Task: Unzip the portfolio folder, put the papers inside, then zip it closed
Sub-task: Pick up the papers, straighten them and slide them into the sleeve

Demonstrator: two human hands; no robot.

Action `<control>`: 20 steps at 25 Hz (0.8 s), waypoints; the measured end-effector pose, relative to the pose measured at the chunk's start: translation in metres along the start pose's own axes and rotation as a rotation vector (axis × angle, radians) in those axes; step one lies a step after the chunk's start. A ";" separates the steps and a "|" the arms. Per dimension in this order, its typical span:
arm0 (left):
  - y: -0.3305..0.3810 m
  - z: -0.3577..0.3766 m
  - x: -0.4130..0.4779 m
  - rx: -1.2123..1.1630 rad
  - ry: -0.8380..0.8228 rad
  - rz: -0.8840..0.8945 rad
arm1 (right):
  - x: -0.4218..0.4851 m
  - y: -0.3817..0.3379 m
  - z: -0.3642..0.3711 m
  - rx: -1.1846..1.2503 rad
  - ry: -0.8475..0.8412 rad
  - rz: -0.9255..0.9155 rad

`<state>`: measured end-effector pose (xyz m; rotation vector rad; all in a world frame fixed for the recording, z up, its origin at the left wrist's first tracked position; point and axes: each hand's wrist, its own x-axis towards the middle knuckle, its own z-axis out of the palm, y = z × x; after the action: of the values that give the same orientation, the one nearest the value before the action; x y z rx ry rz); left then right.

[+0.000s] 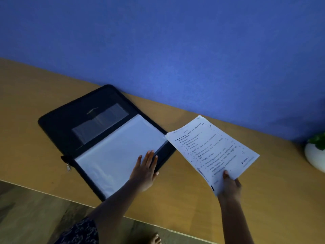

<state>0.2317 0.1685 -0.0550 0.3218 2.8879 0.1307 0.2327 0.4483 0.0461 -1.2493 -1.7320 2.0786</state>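
Observation:
A dark portfolio folder [58,125] lies unzipped and spread flat on the wooden table, with clear plastic sleeves [112,152] showing on its near half. Its zipper pull [68,167] hangs at the left corner. My left hand [145,170] rests flat, fingers spread, on the right edge of the sleeves. My right hand [230,186] grips the lower corner of a stack of printed papers [211,150], held just to the right of the folder and slightly above the table.
The wooden table [175,199] runs along a blue wall [175,50]. A white pot with a green plant [314,155] stands at the far right. The table's near edge borders a wood-look floor, where a bare foot [155,239] shows.

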 end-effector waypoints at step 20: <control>-0.159 -0.001 -0.153 0.271 0.173 0.518 | -0.111 0.089 0.041 0.106 0.067 0.066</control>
<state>0.3439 -0.0205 -0.0389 1.1553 2.9160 -0.1572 0.3085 0.3238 0.0215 -1.3459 -1.5518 2.1083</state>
